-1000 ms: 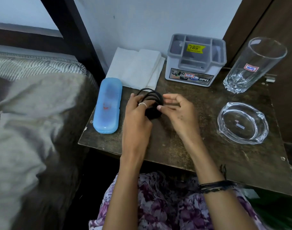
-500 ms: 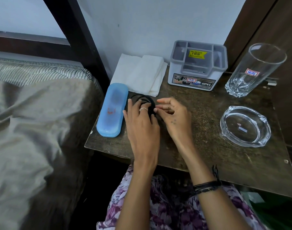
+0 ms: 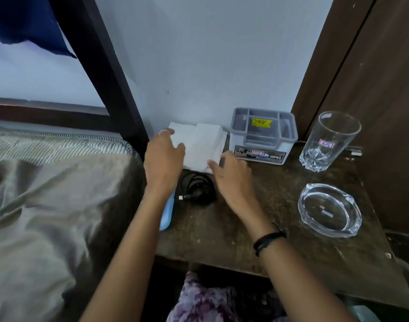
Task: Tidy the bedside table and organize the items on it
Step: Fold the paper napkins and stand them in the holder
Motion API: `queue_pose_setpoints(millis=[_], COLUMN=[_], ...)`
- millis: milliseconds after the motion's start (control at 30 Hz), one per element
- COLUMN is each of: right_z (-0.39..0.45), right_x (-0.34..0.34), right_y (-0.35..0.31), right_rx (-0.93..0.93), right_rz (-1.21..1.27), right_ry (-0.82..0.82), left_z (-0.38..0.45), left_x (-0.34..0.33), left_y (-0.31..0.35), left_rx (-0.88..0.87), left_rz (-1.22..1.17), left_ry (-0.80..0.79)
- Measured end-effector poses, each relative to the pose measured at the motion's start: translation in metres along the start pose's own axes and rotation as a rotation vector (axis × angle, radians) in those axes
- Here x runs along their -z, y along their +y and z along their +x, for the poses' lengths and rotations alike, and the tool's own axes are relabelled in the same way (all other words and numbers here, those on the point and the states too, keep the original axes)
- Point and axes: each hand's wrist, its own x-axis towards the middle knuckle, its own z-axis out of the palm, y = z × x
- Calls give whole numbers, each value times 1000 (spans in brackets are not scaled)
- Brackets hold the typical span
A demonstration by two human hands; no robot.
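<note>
A coiled black cable (image 3: pixel 196 188) lies on the dark wooden bedside table (image 3: pixel 257 228), free of both hands. Behind it a stack of white tissues (image 3: pixel 200 145) leans against the wall. My left hand (image 3: pixel 163 159) rests on the stack's left edge with fingers extended. My right hand (image 3: pixel 231 175) touches the stack's front right corner with straight fingers. A blue case (image 3: pixel 167 212) lies at the table's left edge, mostly hidden under my left forearm.
A grey plastic organizer (image 3: pixel 262 135) stands at the back by the wall. A tall empty glass (image 3: pixel 326 140) stands at the back right, a glass ashtray (image 3: pixel 330 210) in front of it. A bed (image 3: pixel 47 205) adjoins on the left, a brown door (image 3: pixel 373 89) on the right.
Both hands let go of the coiled cable, which now lies on the table, and moved back to the white tissues. The camera tilted up.
</note>
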Motion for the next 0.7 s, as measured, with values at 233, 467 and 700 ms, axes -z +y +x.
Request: queue_pose_setpoints(millis=[233,467,700], right_z=[32,50,49], right_x=[-26,-43,-20], right_y=[-27,-26,-38], right_rx=[-9,-126,0], right_rz=[-207,259,542], right_ry=[26,4,99], left_z=[64,67,71], left_x=[-19,-28,-12], left_y=[-38,-49,-15], left_rx=[273,225,118], left_rz=[26,100,-143], left_ry=[-443,-226,-103])
